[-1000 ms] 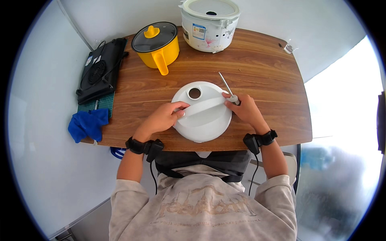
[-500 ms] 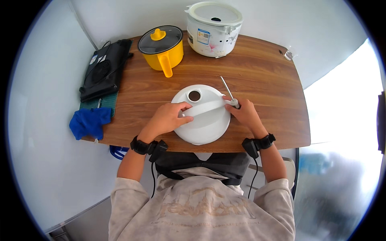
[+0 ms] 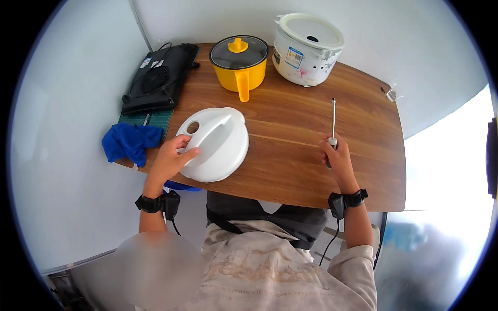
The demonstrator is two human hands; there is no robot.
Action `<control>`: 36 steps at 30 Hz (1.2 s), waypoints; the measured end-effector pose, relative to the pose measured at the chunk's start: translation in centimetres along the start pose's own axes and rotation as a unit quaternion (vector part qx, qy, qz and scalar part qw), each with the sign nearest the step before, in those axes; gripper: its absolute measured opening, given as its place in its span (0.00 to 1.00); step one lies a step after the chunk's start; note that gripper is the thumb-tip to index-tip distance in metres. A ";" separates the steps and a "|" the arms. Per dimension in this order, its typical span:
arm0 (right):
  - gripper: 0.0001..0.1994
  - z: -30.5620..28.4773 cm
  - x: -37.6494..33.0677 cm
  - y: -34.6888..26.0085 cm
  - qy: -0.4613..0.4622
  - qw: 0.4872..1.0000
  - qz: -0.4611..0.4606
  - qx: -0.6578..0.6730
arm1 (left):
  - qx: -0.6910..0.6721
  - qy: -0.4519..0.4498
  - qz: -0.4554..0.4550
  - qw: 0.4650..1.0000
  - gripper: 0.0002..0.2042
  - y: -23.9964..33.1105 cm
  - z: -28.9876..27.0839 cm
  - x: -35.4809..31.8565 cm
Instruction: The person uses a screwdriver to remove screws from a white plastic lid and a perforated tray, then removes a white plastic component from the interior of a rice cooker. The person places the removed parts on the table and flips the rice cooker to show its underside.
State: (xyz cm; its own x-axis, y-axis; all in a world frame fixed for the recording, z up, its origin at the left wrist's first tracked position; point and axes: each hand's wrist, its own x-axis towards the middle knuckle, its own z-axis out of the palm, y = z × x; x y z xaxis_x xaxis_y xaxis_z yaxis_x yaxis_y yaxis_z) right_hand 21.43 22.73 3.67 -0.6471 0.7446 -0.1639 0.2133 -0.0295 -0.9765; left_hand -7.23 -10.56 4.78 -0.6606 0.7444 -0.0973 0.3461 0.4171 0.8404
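Note:
A round white lid (image 3: 232, 150) with a raised handle bar and a round hole is tilted at the left of the table. My left hand (image 3: 170, 159) grips the near end of its handle, thumb and fingers closed round the bar. Over the right half of the table, my right hand (image 3: 340, 158) is closed on a screwdriver (image 3: 333, 118), its metal shaft pointing away from me. Its dark handle is partly hidden by my fingers.
A yellow pot (image 3: 254, 78) with a dark glass lid and a white rice cooker (image 3: 303, 54) stand at the back. On the left are a flat black appliance (image 3: 158, 83), a green mat (image 3: 165, 120) and a blue cloth (image 3: 132, 142). Clear plastic (image 3: 392, 94) lies at the far right edge.
The lid has moved left and tilted with my left hand. My right hand has let go of the lid and drawn away rightward with the screwdriver, which now points straight ahead.

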 end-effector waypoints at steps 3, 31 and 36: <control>0.09 -0.8 0.8 0.6 -0.013 1.000 -0.014 0.025 | 0.013 0.046 -0.040 0.998 0.19 -1.0 -0.6 -0.1; 0.15 -4.7 19.1 -12.9 0.093 0.985 -0.141 0.020 | 0.099 0.146 -0.040 0.983 0.24 -3.8 0.1 1.7; 0.22 -4.3 22.3 -14.2 0.090 0.992 -0.087 0.024 | 0.168 0.194 -0.022 0.966 0.21 -2.6 -0.3 0.9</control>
State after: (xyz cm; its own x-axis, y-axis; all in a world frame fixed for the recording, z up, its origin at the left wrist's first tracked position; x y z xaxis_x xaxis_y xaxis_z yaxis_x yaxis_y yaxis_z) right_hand 7.12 42.59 14.47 -0.5289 0.8481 0.0317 0.0720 0.0820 -0.9940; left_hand -8.94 -11.13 2.69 -0.8571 0.4977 0.1328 0.4656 0.6383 0.6130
